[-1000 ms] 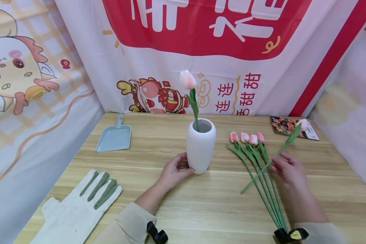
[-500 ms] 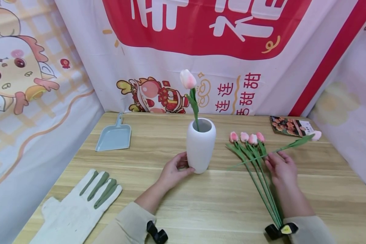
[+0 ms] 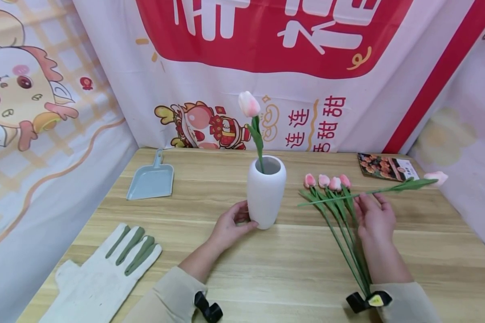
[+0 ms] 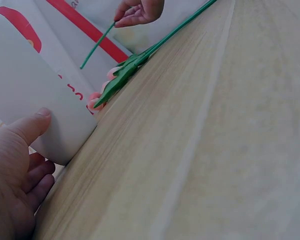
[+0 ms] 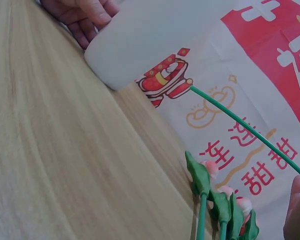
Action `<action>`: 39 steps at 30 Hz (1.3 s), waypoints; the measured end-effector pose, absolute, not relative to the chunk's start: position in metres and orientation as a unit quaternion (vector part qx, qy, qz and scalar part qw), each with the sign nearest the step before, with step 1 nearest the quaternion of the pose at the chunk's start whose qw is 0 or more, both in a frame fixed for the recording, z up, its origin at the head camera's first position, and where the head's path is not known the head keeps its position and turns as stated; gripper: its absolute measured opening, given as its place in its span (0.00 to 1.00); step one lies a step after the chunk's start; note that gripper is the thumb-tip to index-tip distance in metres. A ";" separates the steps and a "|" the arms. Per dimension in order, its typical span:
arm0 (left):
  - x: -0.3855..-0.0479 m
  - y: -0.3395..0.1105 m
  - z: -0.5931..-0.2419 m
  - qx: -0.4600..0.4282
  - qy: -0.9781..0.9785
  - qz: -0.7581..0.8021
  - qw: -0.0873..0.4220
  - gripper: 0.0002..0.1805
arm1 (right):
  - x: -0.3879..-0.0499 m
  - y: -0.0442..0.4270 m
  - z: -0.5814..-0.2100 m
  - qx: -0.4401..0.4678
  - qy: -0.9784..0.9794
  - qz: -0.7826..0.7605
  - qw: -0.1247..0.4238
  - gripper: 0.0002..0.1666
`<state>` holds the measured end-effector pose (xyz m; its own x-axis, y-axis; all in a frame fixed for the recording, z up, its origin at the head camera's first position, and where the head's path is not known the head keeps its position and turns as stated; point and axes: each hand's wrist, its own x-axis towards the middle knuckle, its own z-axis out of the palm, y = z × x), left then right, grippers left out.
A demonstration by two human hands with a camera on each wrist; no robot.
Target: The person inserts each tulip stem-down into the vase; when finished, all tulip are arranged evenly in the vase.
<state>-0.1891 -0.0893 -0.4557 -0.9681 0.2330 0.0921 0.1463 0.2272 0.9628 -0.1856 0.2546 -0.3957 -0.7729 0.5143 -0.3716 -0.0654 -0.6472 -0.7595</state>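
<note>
A white vase [image 3: 266, 202] stands upright on the table, one pale pink tulip [image 3: 249, 104] rising from its mouth. My left hand [image 3: 231, 226] holds the vase low down on its left side, the thumb [image 4: 37, 125] against its wall and the fingers curled by the base. Over to the right, my right hand [image 3: 375, 220] pinches the stem of another tulip [image 3: 418, 183], held nearly level with its bloom to the right. The bare stem end [image 5: 215, 102] points left toward the vase. Beneath that stem lie several pink tulips [image 3: 335, 184], their blooms facing the back.
A light blue dustpan [image 3: 151, 180] lies at the back left. Nearer on the left is a white glove with green finger sides [image 3: 105, 273]. A flower-printed card [image 3: 381, 167] lies at the back right. Printed cloth [image 3: 210, 85] hangs behind the wooden table [image 3: 283, 278].
The tulip in my right hand has turned from a slant to nearly level, its bloom swinging right and down. That hand has shifted slightly left. My left hand and the vase stay put.
</note>
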 end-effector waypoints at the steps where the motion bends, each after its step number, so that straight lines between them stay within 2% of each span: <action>1: -0.189 -0.089 -0.456 0.122 0.781 0.611 0.036 0.32 | -0.186 0.254 -0.394 -0.289 -0.383 0.860 0.172 0.28; 10: -0.189 -0.090 -0.456 0.134 0.781 0.609 0.035 0.33 | -0.186 0.246 -0.374 -0.267 -0.368 0.869 0.194 0.30; 15: -0.189 -0.091 -0.459 0.156 0.791 0.591 0.020 0.34 | -0.186 0.241 -0.361 -0.246 -0.347 0.880 0.212 0.28; 26: -0.190 -0.090 -0.455 0.126 0.784 0.606 0.043 0.33 | -0.186 0.231 -0.318 -0.202 -0.322 0.896 0.228 0.22; 39: -0.189 -0.090 -0.454 0.124 0.784 0.607 0.045 0.34 | -0.188 0.204 -0.280 -0.154 -0.318 0.907 0.228 0.26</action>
